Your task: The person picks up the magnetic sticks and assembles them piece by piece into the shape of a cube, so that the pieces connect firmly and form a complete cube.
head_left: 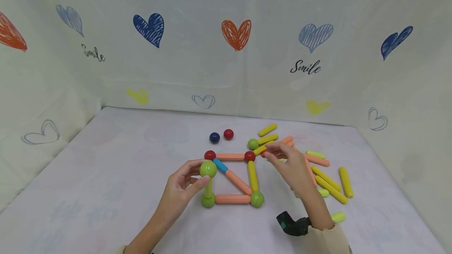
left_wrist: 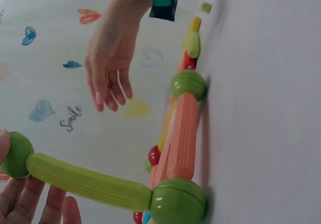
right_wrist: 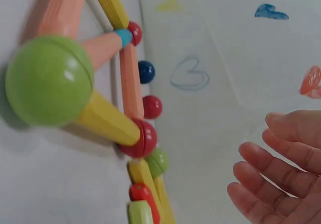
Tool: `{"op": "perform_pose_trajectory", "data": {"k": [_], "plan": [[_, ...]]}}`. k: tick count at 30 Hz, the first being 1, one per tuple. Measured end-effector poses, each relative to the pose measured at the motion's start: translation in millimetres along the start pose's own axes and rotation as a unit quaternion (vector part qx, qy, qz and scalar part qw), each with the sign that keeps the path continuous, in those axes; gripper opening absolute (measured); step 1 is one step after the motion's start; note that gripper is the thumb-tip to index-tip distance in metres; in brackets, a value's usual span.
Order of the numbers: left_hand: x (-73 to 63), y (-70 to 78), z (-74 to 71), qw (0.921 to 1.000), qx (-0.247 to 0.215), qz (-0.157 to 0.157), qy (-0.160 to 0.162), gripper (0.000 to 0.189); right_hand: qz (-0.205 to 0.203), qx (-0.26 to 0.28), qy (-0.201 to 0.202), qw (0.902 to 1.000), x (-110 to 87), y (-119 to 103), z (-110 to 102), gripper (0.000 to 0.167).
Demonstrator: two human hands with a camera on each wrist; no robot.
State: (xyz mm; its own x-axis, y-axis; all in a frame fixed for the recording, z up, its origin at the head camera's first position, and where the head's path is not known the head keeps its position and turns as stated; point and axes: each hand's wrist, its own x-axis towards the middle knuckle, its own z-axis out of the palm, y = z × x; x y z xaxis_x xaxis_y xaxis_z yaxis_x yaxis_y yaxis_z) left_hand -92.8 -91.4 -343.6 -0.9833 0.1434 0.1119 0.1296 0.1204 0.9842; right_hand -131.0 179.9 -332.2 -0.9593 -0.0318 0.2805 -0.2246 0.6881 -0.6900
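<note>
My left hand (head_left: 181,181) pinches a green ball (head_left: 208,169) between thumb and fingers. That ball tops a light green rod (left_wrist: 88,181), whose other end joins a larger-looking green ball (left_wrist: 178,201) at the near left corner of a flat frame. Salmon rods (head_left: 233,199), a yellow rod (head_left: 253,176), red balls (head_left: 249,156) and another green ball (head_left: 257,198) make up the frame. A diagonal of salmon with a blue piece (head_left: 220,165) crosses it. My right hand (head_left: 291,166) hovers right of the frame, fingers loosely bent and holding nothing.
Loose yellow rods (head_left: 331,189), salmon rods (head_left: 318,160) and light green pieces (head_left: 338,217) lie scattered at the right. Behind the frame sit a dark blue ball (head_left: 214,138) and a red ball (head_left: 228,134). A heart-printed cloth (head_left: 268,81) hangs at the back.
</note>
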Motion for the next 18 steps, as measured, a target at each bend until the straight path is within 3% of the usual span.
{"op": "perform_pose_trajectory", "data": {"k": [8, 13, 18], "plan": [[-0.8, 2.3, -0.3, 0.9999, 0.003, -0.013, 0.003, 0.036, 0.155, -0.036, -0.009, 0.9872, 4.9, 32.3, -26.4, 0.041], [0.0, 1.9, -0.6, 1.0, 0.002, -0.006, -0.002, 0.035, 0.208, -0.064, -0.017, 0.9759, 4.6, 52.2, -33.3, 0.044], [0.2, 1.1, -1.3, 1.0, 0.003, -0.006, -0.006, 0.035, 0.244, -0.093, -0.05, 0.9639, 3.4, 65.6, -36.7, 0.044]]}}
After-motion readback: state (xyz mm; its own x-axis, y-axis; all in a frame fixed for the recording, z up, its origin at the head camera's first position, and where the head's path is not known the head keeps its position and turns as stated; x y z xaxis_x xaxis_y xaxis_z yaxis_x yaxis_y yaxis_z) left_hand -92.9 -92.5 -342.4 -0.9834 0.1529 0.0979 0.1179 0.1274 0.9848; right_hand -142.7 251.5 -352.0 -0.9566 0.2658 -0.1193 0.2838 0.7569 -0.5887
